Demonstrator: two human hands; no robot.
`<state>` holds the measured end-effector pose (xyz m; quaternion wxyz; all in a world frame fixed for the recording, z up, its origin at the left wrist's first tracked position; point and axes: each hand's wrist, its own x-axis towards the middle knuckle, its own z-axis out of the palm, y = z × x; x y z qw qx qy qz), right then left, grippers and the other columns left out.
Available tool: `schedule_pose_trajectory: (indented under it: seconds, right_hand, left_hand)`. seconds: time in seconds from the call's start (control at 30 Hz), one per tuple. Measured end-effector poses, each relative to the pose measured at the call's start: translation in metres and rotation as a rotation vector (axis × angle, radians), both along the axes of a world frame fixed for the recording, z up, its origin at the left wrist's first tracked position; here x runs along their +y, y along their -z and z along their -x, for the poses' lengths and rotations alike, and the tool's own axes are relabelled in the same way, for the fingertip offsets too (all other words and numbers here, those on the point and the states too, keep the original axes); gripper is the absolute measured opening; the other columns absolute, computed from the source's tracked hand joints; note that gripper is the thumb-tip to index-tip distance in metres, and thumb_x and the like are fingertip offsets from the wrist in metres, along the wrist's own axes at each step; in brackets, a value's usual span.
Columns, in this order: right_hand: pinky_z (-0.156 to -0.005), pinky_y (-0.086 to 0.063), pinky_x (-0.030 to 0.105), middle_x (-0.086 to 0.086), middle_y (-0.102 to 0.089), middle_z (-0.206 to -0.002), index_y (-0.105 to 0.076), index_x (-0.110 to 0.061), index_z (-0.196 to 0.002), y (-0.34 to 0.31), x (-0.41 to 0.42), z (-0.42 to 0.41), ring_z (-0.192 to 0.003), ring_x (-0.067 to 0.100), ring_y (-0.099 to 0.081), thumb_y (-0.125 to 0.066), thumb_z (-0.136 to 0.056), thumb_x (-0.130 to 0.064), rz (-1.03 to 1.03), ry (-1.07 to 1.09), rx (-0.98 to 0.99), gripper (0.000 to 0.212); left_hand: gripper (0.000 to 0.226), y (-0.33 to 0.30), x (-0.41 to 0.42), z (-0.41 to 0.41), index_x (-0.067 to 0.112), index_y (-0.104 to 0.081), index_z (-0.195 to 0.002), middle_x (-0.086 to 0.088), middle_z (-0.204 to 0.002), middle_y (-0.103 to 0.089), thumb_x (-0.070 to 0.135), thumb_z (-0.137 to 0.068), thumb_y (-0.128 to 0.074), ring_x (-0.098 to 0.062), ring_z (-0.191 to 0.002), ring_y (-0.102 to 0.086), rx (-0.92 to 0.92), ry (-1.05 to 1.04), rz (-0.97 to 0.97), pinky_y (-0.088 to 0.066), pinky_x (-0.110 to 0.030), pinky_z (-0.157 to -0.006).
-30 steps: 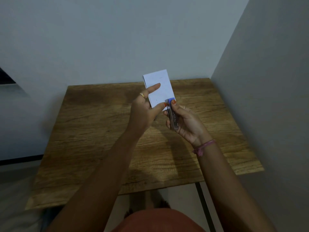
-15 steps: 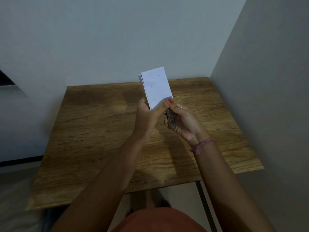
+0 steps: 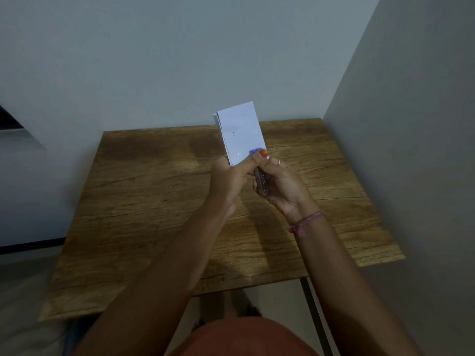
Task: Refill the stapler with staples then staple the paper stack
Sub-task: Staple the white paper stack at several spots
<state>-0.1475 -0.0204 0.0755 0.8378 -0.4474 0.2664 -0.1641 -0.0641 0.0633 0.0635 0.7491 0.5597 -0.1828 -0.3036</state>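
Left hand (image 3: 231, 176) pinches a small white paper stack (image 3: 240, 132) upright above the wooden surface (image 3: 154, 201). Right hand (image 3: 282, 186) grips a slim silver, blue-tipped stapler (image 3: 261, 179), its long axis pointing away, nose at the stack's lower right corner.

Wooden counter (image 3: 159, 201), grain running left to right (knots and dark streaks visible), pushed into corner between two pale walls (image 3: 180, 60). Dark metal leg (image 3: 314, 314) under near right edge. Shadows of arms fall across top.

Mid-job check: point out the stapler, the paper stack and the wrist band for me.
stapler (image 3: 262, 182): head view, on its metal body between the hands.
paper stack (image 3: 241, 132): head view, on the middle of the top white sheet.
wrist band (image 3: 307, 221): head view, on the pink cord at the right wrist.
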Motion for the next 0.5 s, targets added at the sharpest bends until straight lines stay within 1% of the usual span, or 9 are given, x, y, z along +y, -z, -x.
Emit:
schedule_pose_trajectory:
  seconds: [0.07,0.1,0.17,0.23,0.3,0.37,0.4,0.47,0.5]
  right_hand:
    - [-0.055,-0.049,0.019,0.005,-0.065,-0.081,-0.066,-0.008,-0.096,0.000,-0.002,0.001,-0.069,0.011,-0.061,-0.065,-0.086,-0.025,0.001,-0.016,-0.007,0.020]
    - [-0.055,-0.050,0.019,0.006,-0.065,-0.081,-0.066,-0.011,-0.091,-0.001,-0.002,0.002,-0.068,0.011,-0.061,-0.067,-0.082,-0.027,0.006,-0.024,-0.008,0.018]
    - [-0.055,-0.050,0.020,0.008,-0.067,-0.080,-0.068,-0.015,-0.076,-0.003,-0.003,0.002,-0.066,0.011,-0.062,-0.071,-0.076,-0.030,0.025,-0.043,0.002,0.015]
    - [-0.056,-0.049,0.021,0.008,-0.067,-0.080,-0.068,-0.020,-0.067,-0.004,-0.002,0.002,-0.065,0.010,-0.062,-0.071,-0.078,-0.031,0.071,-0.065,0.022,0.016]
    - [-0.060,-0.048,0.022,0.007,-0.067,-0.081,-0.066,-0.019,-0.073,-0.004,-0.002,0.003,-0.068,0.010,-0.060,-0.069,-0.080,-0.032,0.119,-0.105,0.048,0.015]
    - [-0.061,-0.047,0.022,0.006,-0.068,-0.081,-0.065,-0.014,-0.085,-0.005,-0.004,0.005,-0.072,0.011,-0.060,-0.069,-0.077,-0.034,0.132,-0.167,0.047,0.022]
    - [-0.062,-0.047,0.022,0.006,-0.068,-0.082,-0.066,-0.013,-0.088,-0.005,-0.006,0.007,-0.074,0.012,-0.060,-0.069,-0.077,-0.034,0.131,-0.198,0.046,0.024]
    - [-0.062,-0.050,0.022,0.005,-0.069,-0.083,-0.071,-0.017,-0.086,-0.007,-0.013,0.010,-0.077,0.013,-0.061,-0.068,-0.077,-0.034,0.135,-0.241,0.056,0.019]
    - [-0.061,-0.051,0.022,0.005,-0.069,-0.083,-0.072,-0.018,-0.084,-0.007,-0.018,0.013,-0.078,0.013,-0.062,-0.068,-0.077,-0.034,0.144,-0.251,0.065,0.018]
  left_hand:
    - [0.047,-0.004,0.002,-0.004,0.012,-0.063,-0.115,-0.010,-0.108,-0.072,0.025,-0.072,-0.080,-0.026,-0.100,-0.070,0.011,0.080,0.001,-0.057,-0.040,-0.084]
    - [0.045,-0.006,0.003,-0.007,0.010,-0.063,-0.115,-0.012,-0.109,-0.072,0.023,-0.075,-0.078,-0.028,-0.100,-0.070,0.017,0.121,0.005,-0.058,-0.040,-0.083]
    - [0.031,-0.011,0.004,-0.012,0.011,-0.066,-0.109,-0.013,-0.107,-0.073,0.022,-0.081,-0.074,-0.031,-0.100,-0.069,0.077,0.166,0.032,-0.059,-0.041,-0.080]
    - [0.027,-0.017,0.004,-0.017,0.012,-0.067,-0.108,-0.015,-0.108,-0.072,0.025,-0.085,-0.070,-0.032,-0.101,-0.069,0.177,0.141,0.050,-0.059,-0.043,-0.077]
    - [0.027,-0.020,0.003,-0.022,0.012,-0.066,-0.109,-0.012,-0.106,-0.073,0.024,-0.086,-0.070,-0.028,-0.095,-0.071,0.153,0.059,0.012,-0.060,-0.043,-0.072]
    - [0.019,-0.020,0.003,-0.027,0.014,-0.066,-0.103,-0.006,-0.100,-0.073,0.019,-0.085,-0.071,-0.024,-0.089,-0.072,0.059,-0.011,-0.045,-0.059,-0.049,-0.077]
    - [0.018,-0.020,0.004,-0.030,0.014,-0.066,-0.101,-0.005,-0.098,-0.073,0.017,-0.084,-0.072,-0.024,-0.087,-0.072,0.024,-0.029,-0.078,-0.057,-0.052,-0.080]
    - [0.024,-0.020,0.007,-0.034,0.010,-0.065,-0.104,-0.007,-0.100,-0.072,0.015,-0.082,-0.073,-0.026,-0.086,-0.072,-0.022,-0.028,-0.127,-0.056,-0.054,-0.082]
    - [0.027,-0.020,0.008,-0.036,0.008,-0.065,-0.106,-0.008,-0.101,-0.072,0.015,-0.082,-0.074,-0.026,-0.086,-0.072,-0.038,-0.015,-0.140,-0.057,-0.053,-0.081]
